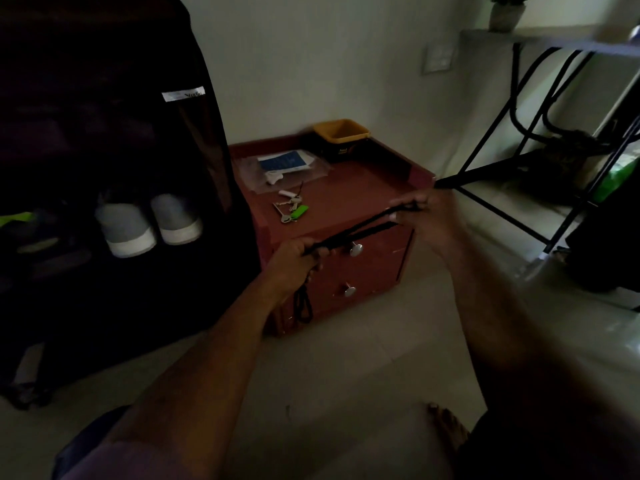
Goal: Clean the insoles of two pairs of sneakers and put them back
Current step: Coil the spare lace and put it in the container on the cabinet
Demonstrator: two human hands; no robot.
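A black shoelace [356, 230] is stretched between my two hands in front of a red cabinet. My left hand [298, 261] grips its lower end, and a loop of lace hangs below the fist. My right hand [426, 216] pinches the upper end. A pair of grey sneakers with white soles [149, 223] stands heels-out on a shelf of the dark fabric shoe rack [104, 168] at the left. No insole is visible.
The red two-drawer cabinet [363, 192] carries keys with a green tag [291, 211], a plastic bag with a blue card [284, 164] and a yellow tub [341, 133]. A black metal rack [540, 133] stands at the right. The floor is pale tile.
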